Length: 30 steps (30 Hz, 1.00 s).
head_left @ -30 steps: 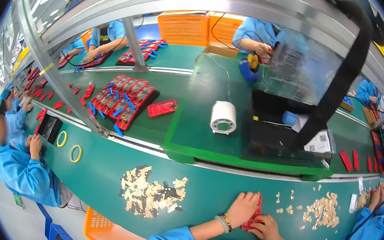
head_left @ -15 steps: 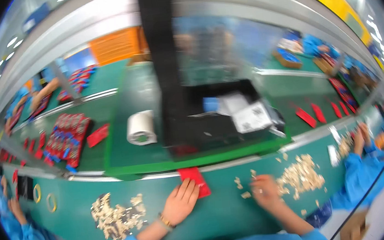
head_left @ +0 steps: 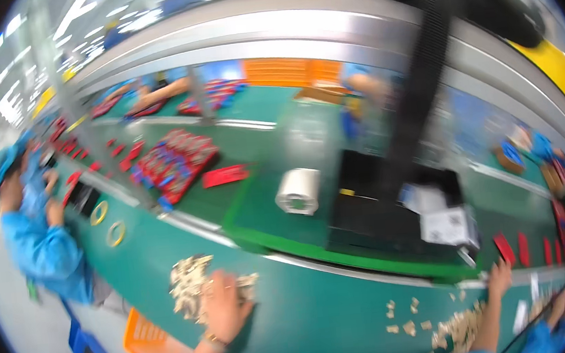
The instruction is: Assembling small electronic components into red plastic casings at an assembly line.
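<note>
My left hand (head_left: 224, 309) lies over a pile of small beige pieces (head_left: 188, 288) on the green table. Its thumb is held apart, and its fingers, a little blurred, hide part of the pile. Out to the right, my right hand (head_left: 499, 280) reaches to the belt's near edge, its fingertips closed at the lower end of a flat red pouch-like piece (head_left: 503, 248). Under that forearm spreads a second heap of beige pieces (head_left: 457, 331), with several loose ones left of it.
Ahead stands a green-edged platform (head_left: 344, 255) with a white roll (head_left: 299, 191) and a black tray (head_left: 359, 200). A red rack of parts (head_left: 179, 160) and a red piece (head_left: 225, 176) lie on the belt. An orange crate (head_left: 156, 345) is below left; a co-worker (head_left: 40, 234) sits further left.
The view has swung left. My left hand has left the red piece on the table and moved to the left pile. My right hand has stretched outward to a red piece at the belt.
</note>
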Motion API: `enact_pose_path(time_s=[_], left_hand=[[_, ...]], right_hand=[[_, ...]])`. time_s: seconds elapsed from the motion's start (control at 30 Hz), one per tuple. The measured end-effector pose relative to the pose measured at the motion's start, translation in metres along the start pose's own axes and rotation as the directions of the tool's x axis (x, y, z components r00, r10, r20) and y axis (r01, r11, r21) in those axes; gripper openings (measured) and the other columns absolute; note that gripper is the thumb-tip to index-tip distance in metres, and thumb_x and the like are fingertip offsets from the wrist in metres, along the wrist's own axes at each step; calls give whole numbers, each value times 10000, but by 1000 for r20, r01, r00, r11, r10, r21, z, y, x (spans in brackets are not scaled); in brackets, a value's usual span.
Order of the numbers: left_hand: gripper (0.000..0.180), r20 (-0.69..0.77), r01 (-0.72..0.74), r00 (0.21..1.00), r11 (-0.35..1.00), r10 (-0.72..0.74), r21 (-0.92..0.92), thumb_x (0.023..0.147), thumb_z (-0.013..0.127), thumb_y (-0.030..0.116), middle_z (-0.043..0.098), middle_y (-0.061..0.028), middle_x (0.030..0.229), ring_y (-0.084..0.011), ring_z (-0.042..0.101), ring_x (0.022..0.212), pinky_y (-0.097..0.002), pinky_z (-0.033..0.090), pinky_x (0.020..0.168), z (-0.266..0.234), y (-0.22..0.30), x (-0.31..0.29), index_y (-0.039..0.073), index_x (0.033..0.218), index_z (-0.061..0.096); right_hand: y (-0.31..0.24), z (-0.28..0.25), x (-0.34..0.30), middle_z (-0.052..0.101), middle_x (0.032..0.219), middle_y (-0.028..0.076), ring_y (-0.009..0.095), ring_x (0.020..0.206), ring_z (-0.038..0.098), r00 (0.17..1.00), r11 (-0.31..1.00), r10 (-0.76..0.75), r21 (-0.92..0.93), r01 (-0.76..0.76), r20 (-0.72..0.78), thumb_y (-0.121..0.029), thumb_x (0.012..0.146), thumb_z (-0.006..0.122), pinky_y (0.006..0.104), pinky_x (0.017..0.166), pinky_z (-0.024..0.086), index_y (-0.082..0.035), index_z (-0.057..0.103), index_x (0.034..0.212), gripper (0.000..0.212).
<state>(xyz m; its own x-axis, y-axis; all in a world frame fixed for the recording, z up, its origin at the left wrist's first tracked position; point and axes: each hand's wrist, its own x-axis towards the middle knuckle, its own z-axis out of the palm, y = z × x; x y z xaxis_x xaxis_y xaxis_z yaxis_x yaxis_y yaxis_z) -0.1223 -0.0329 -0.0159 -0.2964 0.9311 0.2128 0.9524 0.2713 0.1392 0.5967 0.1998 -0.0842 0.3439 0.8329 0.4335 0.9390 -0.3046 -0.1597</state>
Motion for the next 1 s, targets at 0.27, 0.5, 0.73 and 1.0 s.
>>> enact_pose_path(time_s=[0.27, 0.5, 0.73, 1.0], left_hand=[[446, -65, 18, 998, 995, -12, 93, 909, 521, 62, 438, -176, 1415, -344, 398, 1318, -444, 318, 1068, 42, -56, -17, -12, 1343, 453], [318, -342, 22, 939, 999, -30, -28, 712, 653, -2, 612, -188, 1161, -372, 573, 1067, -439, 464, 927, 36, -56, -16, 8, 1029, 656], [100, -412, 53, 903, 985, -117, -163, 748, 655, -8, 622, -97, 836, -293, 594, 792, -377, 477, 714, -5, -40, -5, 54, 820, 623], [62, -202, 88, 847, 503, -492, -860, 850, 605, -40, 660, -55, 834, -88, 599, 729, -238, 488, 672, 15, -46, 5, -10, 905, 599]], right_hand=[[-91, -37, 10, 568, 1259, 150, 346, 1167, 520, 854, 844, -495, 146, 516, -158, -55, 791, 613, 424, 994, 404, -76, 541, 1277, 492], [68, 20, 56, 456, 1403, 177, 313, 1286, 457, 952, 970, -240, -10, 243, -190, 29, 799, 492, 399, 1064, 355, -81, 397, 1419, 637], [93, 20, 68, 600, 1179, 160, 342, 1057, 579, 981, 953, -192, -244, 180, -28, 18, 857, 374, 420, 931, 440, -73, 526, 1299, 477], [-15, -60, -28, 572, 992, 145, 337, 897, 557, 904, 943, -257, 118, 312, -341, 54, 775, 553, 413, 789, 452, -1, 574, 1125, 354]])
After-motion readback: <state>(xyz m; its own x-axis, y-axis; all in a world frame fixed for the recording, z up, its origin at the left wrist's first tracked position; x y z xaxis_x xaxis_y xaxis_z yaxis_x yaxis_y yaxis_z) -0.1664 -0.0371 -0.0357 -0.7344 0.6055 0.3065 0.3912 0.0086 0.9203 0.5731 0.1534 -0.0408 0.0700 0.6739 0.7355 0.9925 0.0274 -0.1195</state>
